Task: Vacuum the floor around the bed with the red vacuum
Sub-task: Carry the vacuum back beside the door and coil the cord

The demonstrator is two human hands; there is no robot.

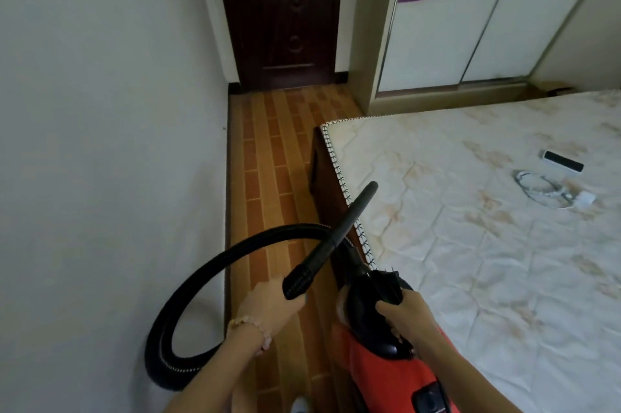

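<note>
The red vacuum [379,375] with a black front cap is held up at the bottom centre, beside the bed's near edge. My right hand [401,313] grips the black handle on its front. My left hand [268,306] grips the ribbed end of the black wand [339,234], which points up and away over the mattress edge. The black hose [201,281] loops out to the left against the wall and back down. The bed [470,244] with its bare quilted mattress fills the right side.
A narrow strip of brown brick-pattern floor [268,160] runs between the white wall [100,143] and the bed's wooden side, toward a dark wooden door [285,15]. A sliding-door wardrobe [470,26] stands beyond the bed. A small black-and-white device [563,162] and a coiled cable [544,189] lie on the mattress.
</note>
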